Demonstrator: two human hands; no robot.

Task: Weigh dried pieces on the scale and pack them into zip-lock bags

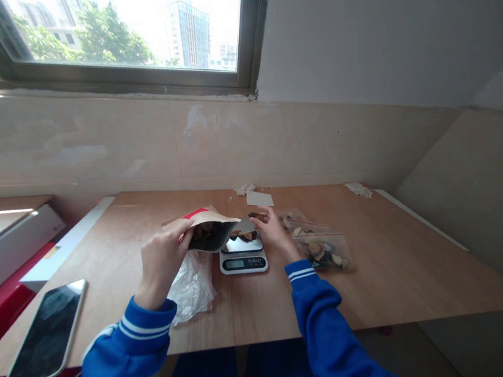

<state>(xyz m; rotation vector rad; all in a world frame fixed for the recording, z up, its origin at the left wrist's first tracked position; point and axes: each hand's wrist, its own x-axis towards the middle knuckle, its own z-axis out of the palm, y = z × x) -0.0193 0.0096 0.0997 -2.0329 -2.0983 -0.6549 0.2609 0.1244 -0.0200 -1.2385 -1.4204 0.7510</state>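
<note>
My left hand (163, 260) grips the rim of a kraft paper pouch (177, 222), tilted with its dark-lined mouth facing me. Brown pieces show inside it. Just right of the pouch stands a small digital kitchen scale (243, 264), with several dried brown slices (245, 235) on its shiny plate. Over the scale's right side, my right hand (275, 230) pinches a dark dried slice (259, 216) between its fingertips. Beneath the left hand and pouch lies a crumpled clear plastic bag (193, 289), partly covered.
Clear zip bags (322, 252) of similar slices lie right of the scale. A white card (259, 198) and crumpled tissue (245, 189) sit near the wall, another tissue (358, 190) farther right. A tablet (46, 336) with a cable overhangs the table's front left edge.
</note>
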